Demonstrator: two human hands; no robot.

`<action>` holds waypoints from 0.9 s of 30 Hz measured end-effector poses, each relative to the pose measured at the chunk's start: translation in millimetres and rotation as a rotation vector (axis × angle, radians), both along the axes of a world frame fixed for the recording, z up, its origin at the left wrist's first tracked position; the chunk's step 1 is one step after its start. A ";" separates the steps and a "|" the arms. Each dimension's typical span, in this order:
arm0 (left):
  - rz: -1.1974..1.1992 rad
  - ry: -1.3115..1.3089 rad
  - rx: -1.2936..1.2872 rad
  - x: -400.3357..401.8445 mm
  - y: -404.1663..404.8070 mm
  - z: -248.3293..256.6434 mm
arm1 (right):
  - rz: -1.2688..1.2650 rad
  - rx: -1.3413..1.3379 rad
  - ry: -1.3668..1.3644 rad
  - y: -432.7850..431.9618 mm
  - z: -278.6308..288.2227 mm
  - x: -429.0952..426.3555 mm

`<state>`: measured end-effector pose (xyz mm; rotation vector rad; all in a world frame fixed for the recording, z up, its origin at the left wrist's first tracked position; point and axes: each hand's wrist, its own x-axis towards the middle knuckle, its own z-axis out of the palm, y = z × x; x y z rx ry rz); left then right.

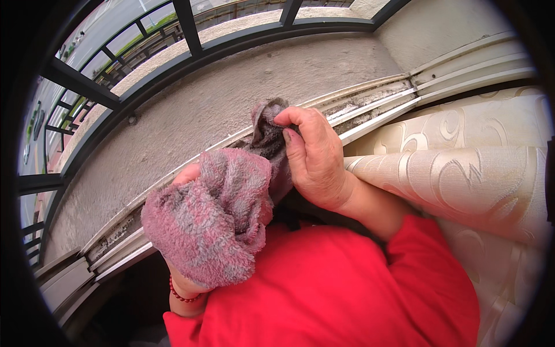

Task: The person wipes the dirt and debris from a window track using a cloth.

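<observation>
A pink and grey terry cloth (pixel 212 212) drapes over my left hand (pixel 187 174), hiding most of it; a bit of finger shows at its upper edge and a red bead bracelet circles the wrist. My right hand (pixel 314 158) pinches a dark, soiled part of the cloth (pixel 273 126) between thumb and forefinger. Both hands are above a white sliding-window track (pixel 364 104), whose grooves hold dark grime. Where the cloth hangs in front of the track, I cannot tell whether it touches it.
Beyond the track lies a rough concrete ledge (pixel 217 104), bounded by a dark metal railing (pixel 260 38). A patterned cream curtain (pixel 468 186) bulges close to my right forearm. A concrete side wall (pixel 446 34) rises at the upper right. A road shows far below.
</observation>
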<state>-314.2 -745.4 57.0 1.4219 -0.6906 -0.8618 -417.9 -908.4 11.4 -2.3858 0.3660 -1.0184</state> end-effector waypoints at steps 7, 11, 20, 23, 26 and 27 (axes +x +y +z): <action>-0.298 -0.191 -0.112 -5.8 -32.1 -15.5 | -0.386 -0.302 0.366 -85.8 0.9 -53.0; -0.302 0.093 -0.139 -21.5 -31.7 -29.4 | -0.352 -0.304 0.421 -80.4 -3.7 -55.2; -0.067 -1.119 0.029 3.6 -9.1 -9.3 | -0.008 -0.101 0.205 6.2 -15.4 6.4; -0.050 -1.119 0.100 17.6 1.9 -0.3 | 0.131 0.028 0.109 23.3 -17.1 21.2; 0.056 -1.160 0.178 22.1 16.3 6.7 | 0.171 0.286 0.008 23.3 -5.7 20.6; 0.114 -1.180 0.203 21.2 19.3 7.5 | 0.174 0.399 -0.037 21.6 -1.4 19.0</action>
